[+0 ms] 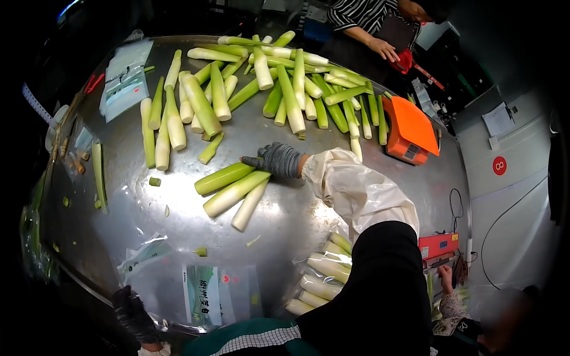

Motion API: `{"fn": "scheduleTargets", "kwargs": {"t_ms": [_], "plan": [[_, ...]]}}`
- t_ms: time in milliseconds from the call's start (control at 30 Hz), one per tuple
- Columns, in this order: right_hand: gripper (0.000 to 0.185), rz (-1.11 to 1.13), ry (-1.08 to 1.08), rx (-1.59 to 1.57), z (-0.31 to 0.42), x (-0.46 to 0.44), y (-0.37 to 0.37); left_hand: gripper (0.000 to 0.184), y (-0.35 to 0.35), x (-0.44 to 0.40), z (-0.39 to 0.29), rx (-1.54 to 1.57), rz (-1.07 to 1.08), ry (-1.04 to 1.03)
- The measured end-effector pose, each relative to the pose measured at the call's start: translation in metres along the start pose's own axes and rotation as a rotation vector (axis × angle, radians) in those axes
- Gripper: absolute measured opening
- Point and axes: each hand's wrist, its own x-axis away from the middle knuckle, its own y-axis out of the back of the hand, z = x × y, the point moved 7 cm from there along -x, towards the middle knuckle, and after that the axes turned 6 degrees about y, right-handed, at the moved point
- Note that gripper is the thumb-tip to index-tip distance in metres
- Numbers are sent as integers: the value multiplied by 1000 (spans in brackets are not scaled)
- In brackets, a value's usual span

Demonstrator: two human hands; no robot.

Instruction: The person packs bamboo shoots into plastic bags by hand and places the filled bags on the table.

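My right hand (280, 161), in a grey knitted glove, is closed on the narrow ends of pale-green water bamboo shoots (236, 193) at mid-table. Three of them fan out toward the lower left. Down by the near left table edge is my left hand (133, 314), in a dark glove, its fingers loosely stretched and holding nothing that I can see. Printed clear bags (202, 295) lie to its right. A filled bag of water bamboo shoots (321, 279) rests beneath my right arm. Beyond my right hand spreads a large loose pile of water bamboo shoots (202, 105).
An orange scale (411, 127) stands at the right of the metal table (136, 190). More printed bags (126, 83) lie at the far left. A red device (438, 245) sits at the right edge. One person (380, 35) stands across; another person's hand (445, 277) shows lower right.
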Motion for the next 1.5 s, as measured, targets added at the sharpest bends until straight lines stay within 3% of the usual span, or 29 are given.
{"fn": "scheduleTargets", "kwargs": {"t_ms": [67, 133, 167, 267, 333, 433, 467, 533, 767, 867, 933, 967, 1000, 1067, 1100, 1133, 1233, 1367, 1500], "plan": [[56, -38, -5, 35, 12, 5, 3, 16, -10, 2, -7, -64, 34, -79], [57, -1, -103, -46, 21, 12, 6, 15, -26, 12, -28, -454, 79, -289], [55, -39, -102, -45, 27, 15, 9, 11, -32, 11, -22, -499, 125, -175], [46, -117, -247, -222, 36, 24, 5, 11, -41, 18, -5, -718, 84, -319], [59, -87, -345, -276, 46, 30, 2, 12, -46, 20, -6, -760, 176, -195], [61, -72, -443, -361, 70, 47, 3, 12, -53, 29, -6, -689, 228, -259], [61, -68, -431, -362, 82, 53, 4, 12, -56, 31, 9, -777, 303, -179], [62, 45, -570, -436, 100, 71, -5, 15, -55, 33, 6, -706, 306, -164], [62, -42, -743, -859, 198, 98, -14, 24, -62, 28, 10, -712, 305, -23], [58, -205, -848, -1129, 235, 103, -41, 23, -72, 35, 5, -668, 338, -164], [51, -451, -867, -1266, 259, 109, -43, 19, -71, 39, -5, -551, 277, -392], [46, -563, -748, -1044, 268, 111, -27, 18, -72, 39, -4, -559, 267, -456], [46, -564, -737, -1050, 280, 114, -21, 18, -70, 35, -5, -567, 260, -453], [52, -323, -1068, -1605, 310, 131, -31, 22, -82, 33, -3, -701, 424, -403], [54, -158, -1067, -1518, 317, 134, -24, 25, -83, 31, -5, -685, 423, -380], [54, -160, -1067, -1514, 322, 139, -28, 25, -85, 29, -5, -681, 421, -381], [60, -538, -744, -1401, 328, 138, -4, 25, -89, 23, -11, -597, 331, -352], [62, -456, -763, -1355, 335, 114, -4, 27, -88, 26, -24, -528, 291, -347], [66, -601, -821, -1240, 343, 96, -37, 24, -90, 39, -45, -606, 361, -398]]}}
